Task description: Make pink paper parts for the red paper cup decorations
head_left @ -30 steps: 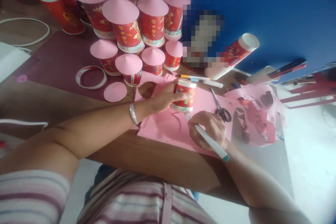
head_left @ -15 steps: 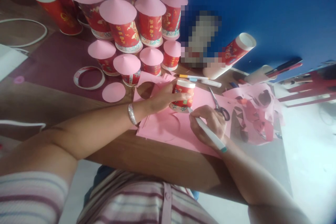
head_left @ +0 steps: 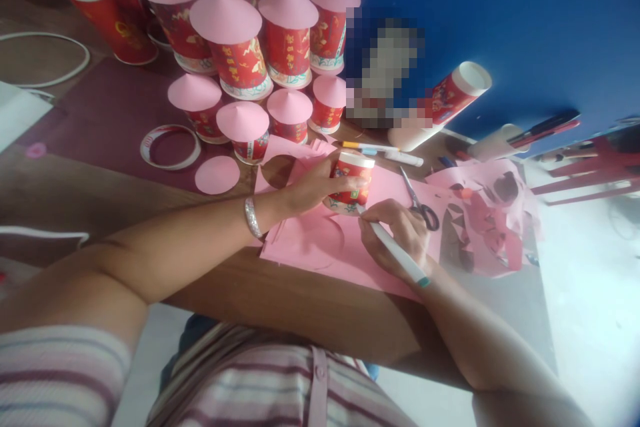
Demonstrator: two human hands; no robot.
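Note:
My left hand [head_left: 320,185] is closed around a red paper cup [head_left: 356,199] with a white band near its lower edge. In my right hand [head_left: 397,233] is a white marker [head_left: 401,255] with a green end, its tip at the cup's white band. Under both hands lie pink paper sheets [head_left: 305,250]. A pair of scissors [head_left: 417,200] with dark handles rests just beyond my right hand. Left of the cup, a flat pink paper disc [head_left: 217,175] lies near a white ring [head_left: 171,147] with red print.
Behind, red cups with pink cone tops [head_left: 229,47] stand stacked in rows. Several markers [head_left: 373,147] lie beyond the held cup. Cut pink scraps [head_left: 493,220] heap at the right. A tilted red cup [head_left: 457,90] leans by the blue wall; a tall red cup [head_left: 113,23] stands far left.
Almost everything holds still. My right hand and the marker shift very slightly at the cup's white band, and the view moves a little.

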